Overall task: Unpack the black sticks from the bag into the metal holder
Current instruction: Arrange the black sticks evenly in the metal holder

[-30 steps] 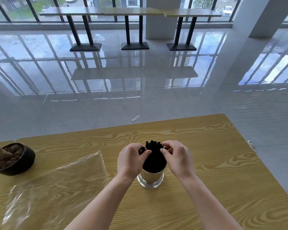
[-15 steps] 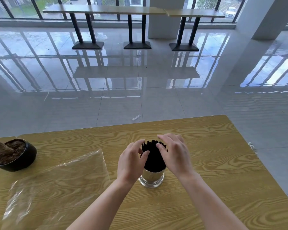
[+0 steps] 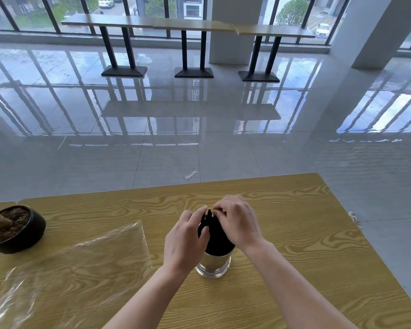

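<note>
The black sticks (image 3: 215,236) stand upright in the metal holder (image 3: 213,263) on the table (image 3: 294,233). The left hand (image 3: 186,238) and right hand (image 3: 239,222) curl loosely around the stick tops, fingers touching them. The clear bag (image 3: 76,264) lies left of the holder. Risk: sideways pressure on the tops could tip the narrow holder.

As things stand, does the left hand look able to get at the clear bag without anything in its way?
Probably yes. The left hand is at the black sticks in the metal holder; the clear bag lies flat to its left, with only bare table between them.
</note>
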